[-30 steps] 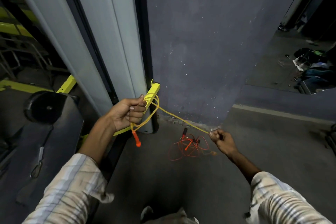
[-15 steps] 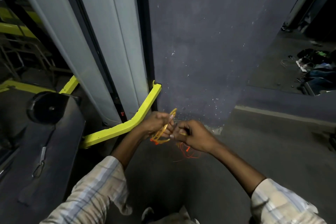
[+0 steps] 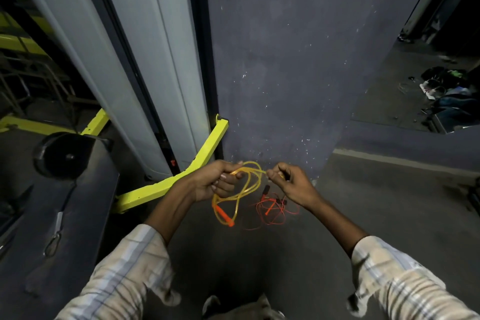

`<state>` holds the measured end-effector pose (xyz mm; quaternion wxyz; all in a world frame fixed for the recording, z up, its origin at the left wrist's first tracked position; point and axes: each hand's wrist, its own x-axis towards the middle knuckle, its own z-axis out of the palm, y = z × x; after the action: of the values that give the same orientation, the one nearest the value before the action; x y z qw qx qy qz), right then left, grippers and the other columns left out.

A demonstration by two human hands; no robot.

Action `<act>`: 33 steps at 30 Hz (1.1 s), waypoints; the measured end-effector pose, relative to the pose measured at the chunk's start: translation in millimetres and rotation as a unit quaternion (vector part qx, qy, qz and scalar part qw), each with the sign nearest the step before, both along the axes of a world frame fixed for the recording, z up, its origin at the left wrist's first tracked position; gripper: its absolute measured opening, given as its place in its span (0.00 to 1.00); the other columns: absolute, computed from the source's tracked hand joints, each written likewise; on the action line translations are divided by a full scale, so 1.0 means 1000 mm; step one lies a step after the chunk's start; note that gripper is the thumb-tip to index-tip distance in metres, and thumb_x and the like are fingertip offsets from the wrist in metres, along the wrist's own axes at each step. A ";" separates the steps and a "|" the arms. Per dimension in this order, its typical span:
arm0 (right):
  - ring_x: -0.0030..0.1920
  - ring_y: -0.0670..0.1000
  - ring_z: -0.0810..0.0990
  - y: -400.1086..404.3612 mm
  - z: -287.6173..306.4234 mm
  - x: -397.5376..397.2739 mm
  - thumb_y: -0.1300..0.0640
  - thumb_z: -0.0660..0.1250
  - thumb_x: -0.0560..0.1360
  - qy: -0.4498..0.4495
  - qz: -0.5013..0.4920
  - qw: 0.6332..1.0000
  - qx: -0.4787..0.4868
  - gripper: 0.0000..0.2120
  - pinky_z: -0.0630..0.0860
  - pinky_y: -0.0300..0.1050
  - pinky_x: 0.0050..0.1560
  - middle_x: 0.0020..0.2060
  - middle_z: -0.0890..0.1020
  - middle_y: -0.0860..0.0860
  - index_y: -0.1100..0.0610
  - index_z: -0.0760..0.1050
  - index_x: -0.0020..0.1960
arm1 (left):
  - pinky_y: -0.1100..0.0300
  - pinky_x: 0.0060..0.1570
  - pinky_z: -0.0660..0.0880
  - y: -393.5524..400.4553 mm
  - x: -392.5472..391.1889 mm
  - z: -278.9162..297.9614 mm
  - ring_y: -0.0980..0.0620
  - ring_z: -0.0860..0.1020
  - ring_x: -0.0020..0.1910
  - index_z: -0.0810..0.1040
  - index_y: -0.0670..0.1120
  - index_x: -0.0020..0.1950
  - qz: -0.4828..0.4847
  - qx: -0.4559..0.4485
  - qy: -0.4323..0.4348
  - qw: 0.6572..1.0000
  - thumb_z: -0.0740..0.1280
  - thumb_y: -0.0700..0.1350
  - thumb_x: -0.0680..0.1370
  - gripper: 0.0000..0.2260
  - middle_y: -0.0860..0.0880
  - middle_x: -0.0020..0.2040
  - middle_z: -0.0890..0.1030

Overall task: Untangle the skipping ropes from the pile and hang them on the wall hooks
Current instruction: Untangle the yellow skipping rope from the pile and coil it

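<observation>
The left hand (image 3: 218,182) is curled around a gathered bunch of the yellow rope (image 3: 241,189), whose loops droop below the fist with one orange handle (image 3: 224,215) dangling at the bottom, and the right hand (image 3: 291,184) pinches the same rope's strand just to the right, so a short span runs between the two hands. From here the likeliest trouble is in those hanging loops: if the right hand pulls its strand sideways while the left holds the bunch tight, a loose coil could cinch into a knot rather than fall free. The dangling handle could also swing down into the red rope (image 3: 272,212), which lies in a thin tangle on the floor (image 3: 363,215) under the hands and close to the purple wall (image 3: 285,60), and snag the pile again. A slack left grip would let the coils drop back onto it. By count there are two hands, two ropes visible, one yellow and held, one red and on the floor; the red one's handles are too small to count surely. No wall hook can be made out, so where the rope must go cannot be told.
</observation>
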<state>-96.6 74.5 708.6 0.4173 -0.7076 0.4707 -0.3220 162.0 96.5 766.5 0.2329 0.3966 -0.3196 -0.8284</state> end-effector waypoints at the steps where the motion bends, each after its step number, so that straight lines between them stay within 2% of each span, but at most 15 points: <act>1: 0.35 0.45 0.69 -0.001 -0.009 -0.006 0.51 0.67 0.82 0.013 -0.009 1.000 0.006 0.14 0.67 0.44 0.37 0.32 0.71 0.47 0.57 0.75 0.41 | 0.65 0.19 0.48 -0.001 0.007 0.000 0.60 0.52 0.21 0.72 0.45 0.39 0.012 0.002 -0.001 1.000 0.60 0.52 0.83 0.16 0.55 0.25 0.57; 3: 0.35 0.43 0.70 -0.003 -0.024 -0.014 0.53 0.67 0.82 0.046 -0.014 0.999 0.020 0.13 0.69 0.41 0.38 0.32 0.72 0.45 0.58 0.74 0.41 | 0.65 0.21 0.47 0.000 0.017 0.000 0.60 0.54 0.20 0.71 0.45 0.39 0.028 -0.001 -0.011 1.000 0.62 0.52 0.82 0.15 0.55 0.25 0.58; 8: 0.32 0.37 0.75 -0.004 -0.041 -0.021 0.59 0.65 0.83 0.129 -0.013 0.991 0.016 0.16 0.68 0.32 0.37 0.29 0.77 0.33 0.49 0.71 0.38 | 0.66 0.19 0.48 0.000 0.038 0.008 0.60 0.53 0.20 0.70 0.45 0.39 0.075 0.012 0.025 0.997 0.60 0.51 0.82 0.14 0.55 0.24 0.59; 10: 0.33 0.38 0.74 -0.006 -0.052 -0.030 0.60 0.65 0.83 0.149 -0.016 0.989 0.014 0.15 0.69 0.37 0.38 0.29 0.77 0.38 0.52 0.71 0.38 | 0.67 0.18 0.47 -0.002 0.053 0.019 0.60 0.54 0.19 0.69 0.46 0.39 0.102 0.004 0.042 0.994 0.59 0.50 0.82 0.14 0.55 0.23 0.59; 12: 0.35 0.41 0.74 -0.006 -0.061 -0.040 0.60 0.65 0.82 0.161 -0.019 0.987 0.015 0.13 0.72 0.46 0.40 0.32 0.76 0.43 0.58 0.71 0.39 | 0.66 0.19 0.45 -0.004 0.071 0.030 0.59 0.51 0.20 0.67 0.46 0.38 0.132 -0.010 0.054 0.990 0.58 0.50 0.82 0.15 0.55 0.23 0.60; 13: 0.35 0.40 0.75 -0.005 -0.064 -0.044 0.60 0.65 0.82 0.163 -0.019 0.986 0.015 0.14 0.73 0.47 0.40 0.32 0.76 0.44 0.59 0.70 0.39 | 0.65 0.20 0.44 -0.004 0.080 0.035 0.59 0.50 0.21 0.68 0.46 0.38 0.145 -0.016 0.057 0.988 0.57 0.51 0.82 0.15 0.55 0.22 0.60; 16: 0.33 0.36 0.75 -0.003 -0.065 -0.046 0.61 0.64 0.83 0.174 -0.020 0.985 0.013 0.15 0.69 0.41 0.37 0.31 0.73 0.42 0.54 0.70 0.38 | 0.64 0.21 0.45 -0.003 0.099 0.041 0.59 0.49 0.22 0.69 0.46 0.38 0.183 -0.028 0.067 0.980 0.57 0.51 0.83 0.15 0.55 0.22 0.61; 19: 0.31 0.39 0.73 -0.005 -0.067 -0.044 0.58 0.64 0.83 0.161 -0.040 0.986 0.019 0.17 0.68 0.43 0.38 0.28 0.73 0.41 0.48 0.69 0.36 | 0.65 0.19 0.46 -0.003 0.099 0.040 0.59 0.52 0.19 0.70 0.46 0.38 0.207 -0.039 0.052 0.976 0.57 0.51 0.83 0.16 0.55 0.22 0.61; 21: 0.31 0.40 0.73 -0.010 -0.068 -0.041 0.54 0.65 0.82 0.134 -0.055 0.989 0.022 0.15 0.71 0.46 0.39 0.28 0.75 0.40 0.48 0.73 0.36 | 0.66 0.17 0.49 -0.002 0.089 0.034 0.60 0.56 0.17 0.69 0.46 0.39 0.221 -0.052 0.016 0.974 0.57 0.52 0.83 0.15 0.55 0.22 0.61; 23: 0.32 0.43 0.74 -0.015 -0.060 -0.032 0.47 0.64 0.80 0.113 -0.066 0.991 0.014 0.12 0.75 0.50 0.38 0.29 0.76 0.44 0.48 0.77 0.39 | 0.67 0.17 0.52 -0.003 0.075 0.026 0.60 0.57 0.18 0.70 0.46 0.41 0.239 -0.078 -0.042 0.967 0.57 0.53 0.83 0.15 0.55 0.24 0.62; 25: 0.33 0.43 0.73 -0.021 -0.043 -0.019 0.42 0.63 0.78 0.105 -0.063 0.992 -0.014 0.13 0.74 0.49 0.38 0.30 0.75 0.45 0.48 0.78 0.40 | 0.67 0.18 0.57 -0.003 0.060 0.018 0.59 0.59 0.20 0.72 0.44 0.44 0.261 -0.095 -0.087 0.957 0.57 0.54 0.84 0.16 0.53 0.26 0.63; 28: 0.32 0.45 0.71 -0.023 -0.009 -0.002 0.44 0.64 0.79 0.128 -0.033 0.990 -0.049 0.14 0.74 0.50 0.38 0.29 0.74 0.48 0.48 0.76 0.38 | 0.65 0.23 0.60 -0.007 0.037 0.011 0.57 0.62 0.24 0.76 0.41 0.47 0.283 -0.109 -0.096 0.948 0.58 0.51 0.84 0.16 0.50 0.30 0.67; 30: 0.33 0.47 0.74 -0.022 0.009 0.008 0.47 0.66 0.79 0.172 0.001 0.983 -0.055 0.13 0.77 0.51 0.40 0.30 0.77 0.49 0.49 0.78 0.38 | 0.65 0.24 0.63 -0.009 0.024 0.010 0.55 0.66 0.24 0.77 0.41 0.46 0.284 -0.136 -0.100 0.944 0.58 0.46 0.84 0.14 0.47 0.31 0.71; 32: 0.33 0.44 0.76 -0.017 0.025 0.018 0.50 0.69 0.78 0.210 0.059 0.975 -0.049 0.10 0.79 0.51 0.40 0.30 0.79 0.46 0.51 0.81 0.39 | 0.64 0.25 0.69 -0.011 0.012 0.012 0.54 0.72 0.24 0.77 0.40 0.46 0.277 -0.170 -0.114 0.939 0.60 0.44 0.84 0.11 0.46 0.31 0.76; 33: 0.32 0.41 0.76 -0.014 0.032 0.024 0.50 0.71 0.78 0.221 0.097 0.969 -0.048 0.10 0.79 0.47 0.38 0.30 0.80 0.44 0.51 0.81 0.39 | 0.63 0.26 0.72 -0.012 0.008 0.012 0.53 0.76 0.25 0.77 0.40 0.47 0.271 -0.182 -0.117 0.938 0.61 0.44 0.83 0.10 0.46 0.32 0.78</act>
<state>-72.9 60.8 740.2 0.2981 -0.8226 0.4642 -0.1376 169.6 84.8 778.4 0.4778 0.5131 -0.3706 -0.6091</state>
